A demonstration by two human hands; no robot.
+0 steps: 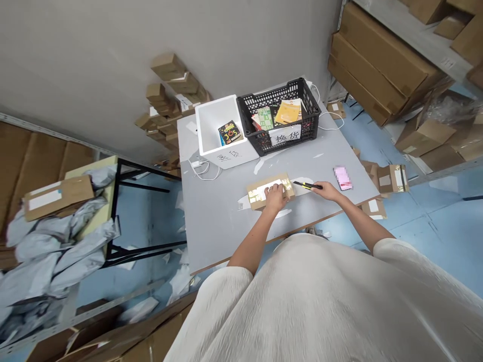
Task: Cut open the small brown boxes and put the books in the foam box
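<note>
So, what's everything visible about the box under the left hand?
The oblong box looks like brown cardboard, with a white label and shiny, yellowish tape on top. It appears closed and lies flat on the grey table, slightly angled. The left hand rests on it, partly hiding the label. The cutter in the right hand sits by its right end; whether they touch is unclear.

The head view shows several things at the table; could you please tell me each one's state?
Carton: appears closed, under the left hand.
Utility knife: held in the right hand.
White foam box: open, black book inside.
Black crate: open, books inside.
Phone: lying flat.
</note>
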